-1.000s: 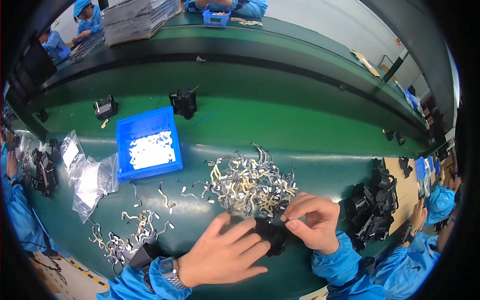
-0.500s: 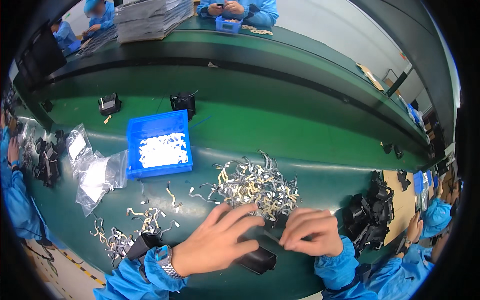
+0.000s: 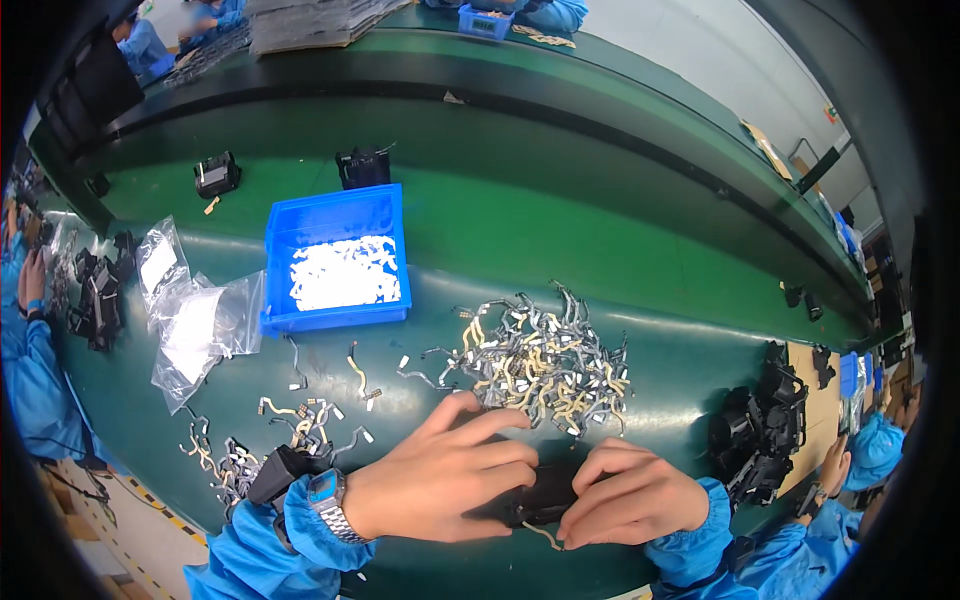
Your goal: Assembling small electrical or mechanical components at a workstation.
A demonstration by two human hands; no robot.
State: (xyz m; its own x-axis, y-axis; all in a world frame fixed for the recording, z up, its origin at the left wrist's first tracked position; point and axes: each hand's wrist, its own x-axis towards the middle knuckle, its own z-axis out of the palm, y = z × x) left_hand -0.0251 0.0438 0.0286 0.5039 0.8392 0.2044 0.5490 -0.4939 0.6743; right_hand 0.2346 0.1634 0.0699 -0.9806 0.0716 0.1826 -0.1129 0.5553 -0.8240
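Between my hands lies a black plastic housing point(image 3: 548, 492), partly covered by my fingers. My left hand point(image 3: 450, 478), with a metal-band watch at the wrist, curls its fingers over the housing's left side and holds it. At the right, my right hand point(image 3: 632, 497) has its thumb and fingertips closed on the end of a short cream cable point(image 3: 541, 534) that comes out from the housing's near side. Just beyond both hands is a heaped pile of short grey and cream cables point(image 3: 540, 365) with white connectors.
A blue bin point(image 3: 335, 321) of small white parts stands back left, beside clear plastic bags point(image 3: 190, 335). More cables point(image 3: 235, 465) and a black housing point(image 3: 280, 474) lie by my left forearm. Black housings point(image 3: 755, 430) are heaped at right on cardboard. Co-workers sit on both sides.
The housing has tipped and moved up between my hands. My right hand has come down to its near side, where the cream cable now shows. The view has shifted slightly.
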